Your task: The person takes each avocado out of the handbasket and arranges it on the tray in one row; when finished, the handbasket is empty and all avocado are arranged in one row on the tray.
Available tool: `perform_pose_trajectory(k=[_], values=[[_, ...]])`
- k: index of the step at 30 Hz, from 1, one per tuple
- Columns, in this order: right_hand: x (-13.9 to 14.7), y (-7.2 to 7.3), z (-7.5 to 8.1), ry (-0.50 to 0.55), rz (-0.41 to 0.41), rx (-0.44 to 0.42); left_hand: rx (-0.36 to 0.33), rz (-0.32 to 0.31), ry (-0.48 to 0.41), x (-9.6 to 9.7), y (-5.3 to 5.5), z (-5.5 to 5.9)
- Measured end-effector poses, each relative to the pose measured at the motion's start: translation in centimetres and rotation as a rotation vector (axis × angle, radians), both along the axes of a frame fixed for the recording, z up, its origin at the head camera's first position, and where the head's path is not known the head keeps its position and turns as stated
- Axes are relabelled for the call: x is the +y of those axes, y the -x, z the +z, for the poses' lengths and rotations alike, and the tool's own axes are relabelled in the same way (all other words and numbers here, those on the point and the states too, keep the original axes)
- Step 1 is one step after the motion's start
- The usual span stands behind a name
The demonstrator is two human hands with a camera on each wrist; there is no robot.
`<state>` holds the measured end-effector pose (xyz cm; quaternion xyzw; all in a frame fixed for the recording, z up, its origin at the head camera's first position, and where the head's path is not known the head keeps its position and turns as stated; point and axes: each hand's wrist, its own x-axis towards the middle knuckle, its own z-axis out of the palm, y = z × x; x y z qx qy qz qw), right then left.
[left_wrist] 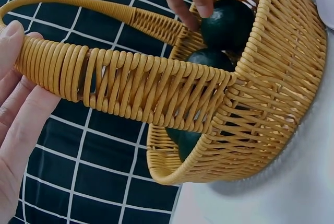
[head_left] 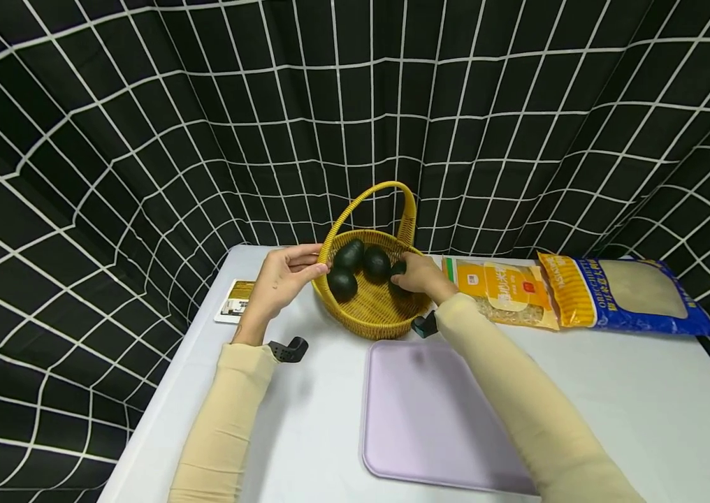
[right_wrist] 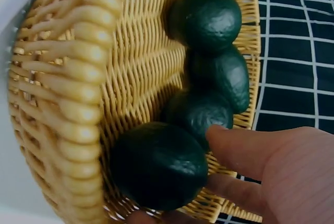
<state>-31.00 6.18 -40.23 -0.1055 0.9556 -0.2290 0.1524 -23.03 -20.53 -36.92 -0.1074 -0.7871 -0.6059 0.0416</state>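
Note:
A yellow wicker basket [head_left: 380, 328] with a tall arched handle [left_wrist: 130, 83] stands on the table, holding several dark green avocados [head_left: 342, 284]. At the handle's left side, my left hand [head_left: 286, 278] grips it between thumb and fingers. My right hand [head_left: 423, 274] reaches inside the basket on the right and holds one avocado [right_wrist: 159, 166], thumb on one side and fingers partly hidden behind it. Other avocados [right_wrist: 209, 20] lie in a row beside it in the right wrist view. Part of the held avocado is covered by the hand in the head view.
In front of the basket lies a pale purple tray [head_left: 430, 419], partly under my right forearm. To the right are an orange-and-clear food bag [head_left: 502, 293] and a blue-and-yellow pasta bag [head_left: 632, 293]. A small white-and-gold packet [head_left: 235, 302] lies at the left. Black gridded cloth [head_left: 355, 91] hangs behind.

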Motion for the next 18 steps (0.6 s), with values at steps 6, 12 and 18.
perform_pose_trajectory(k=[6, 12, 18], values=[[-0.4, 0.5, -0.2, -0.024, -0.021, -0.008, -0.001, -0.005, 0.011, 0.0, 0.0, 0.0], [-0.7, 0.7, -0.8, -0.040, -0.034, -0.002, -0.009, -0.013, -0.007, -0.1, 0.1, -0.1], [-0.8, 1.1, -1.4, -0.031, -0.036, 0.006, -0.013, -0.014, -0.007, 0.0, 0.0, -0.1]])
